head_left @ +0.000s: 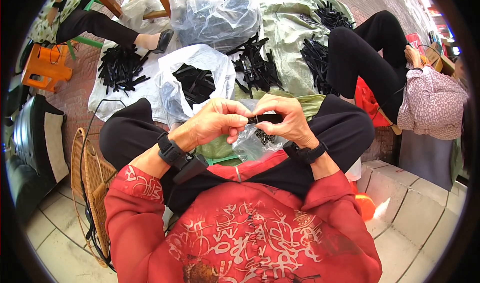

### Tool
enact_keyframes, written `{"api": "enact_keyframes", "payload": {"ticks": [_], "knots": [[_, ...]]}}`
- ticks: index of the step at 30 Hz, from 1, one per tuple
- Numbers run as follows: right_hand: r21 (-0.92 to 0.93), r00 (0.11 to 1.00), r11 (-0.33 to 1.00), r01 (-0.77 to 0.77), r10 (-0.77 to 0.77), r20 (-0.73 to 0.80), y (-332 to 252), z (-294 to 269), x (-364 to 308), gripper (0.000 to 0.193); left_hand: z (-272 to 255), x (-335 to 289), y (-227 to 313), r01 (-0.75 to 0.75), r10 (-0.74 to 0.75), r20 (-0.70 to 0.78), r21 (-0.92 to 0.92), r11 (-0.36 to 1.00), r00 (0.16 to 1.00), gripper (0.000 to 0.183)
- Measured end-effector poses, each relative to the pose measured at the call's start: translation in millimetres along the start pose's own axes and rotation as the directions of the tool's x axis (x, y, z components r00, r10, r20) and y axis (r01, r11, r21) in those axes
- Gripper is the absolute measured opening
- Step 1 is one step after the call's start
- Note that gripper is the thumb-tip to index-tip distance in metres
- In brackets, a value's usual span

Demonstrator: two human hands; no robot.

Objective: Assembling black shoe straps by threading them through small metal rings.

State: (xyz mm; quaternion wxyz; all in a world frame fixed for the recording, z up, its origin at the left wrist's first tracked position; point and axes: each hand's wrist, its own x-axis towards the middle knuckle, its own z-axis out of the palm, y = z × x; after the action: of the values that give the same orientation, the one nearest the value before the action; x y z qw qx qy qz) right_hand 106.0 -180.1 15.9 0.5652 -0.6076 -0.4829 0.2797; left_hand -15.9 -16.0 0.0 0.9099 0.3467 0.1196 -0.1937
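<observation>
Above my lap, my left hand [220,122] and my right hand [284,117] meet over a flat black strip [270,118]. The left thumb and forefinger pinch its left end, where a small shiny bit shows that is too small to name. My right thumb and fingers grip the strip from the other side. Just below the hands lies a clear plastic bag [245,145] with small dark metallic pieces [264,137] in it. A white bag [167,78] of similar black strips [195,85] stands open beyond my left hand.
More black strips lie in piles [120,70] on white and green sacking [282,33]. A large clear bag [215,18] stands behind. One person's leg [102,25] is at far left, another's knees [370,48] at right. An orange stool [47,68] and a wicker chair [90,183] stand left.
</observation>
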Motion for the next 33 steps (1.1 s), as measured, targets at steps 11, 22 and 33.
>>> {"api": "enact_keyframes", "payload": {"ticks": [11, 22, 33], "knots": [[-0.123, 0.997, 0.990, 0.069, -0.070, -0.010, 1.9, 0.3, 1.3, 0.020, 5.6, 0.9, 5.0, 0.074, -0.058, -0.140, 0.116, 0.991, 0.989, 0.012], [-0.145, 0.997, 0.987, 0.075, -0.076, 0.002, 1.1, 3.6, 1.1, 0.021, 1.9, 2.3, 3.0, 0.061, -0.031, -0.152, 0.200, 0.978, 0.988, 0.011], [-0.108, 0.999, 0.994, 0.034, -0.032, 0.016, -1.2, 3.6, 0.0, 0.020, 9.2, 0.9, 5.9, 0.020, 0.040, -0.152, 0.377, 0.926, 0.988, 0.010]]}}
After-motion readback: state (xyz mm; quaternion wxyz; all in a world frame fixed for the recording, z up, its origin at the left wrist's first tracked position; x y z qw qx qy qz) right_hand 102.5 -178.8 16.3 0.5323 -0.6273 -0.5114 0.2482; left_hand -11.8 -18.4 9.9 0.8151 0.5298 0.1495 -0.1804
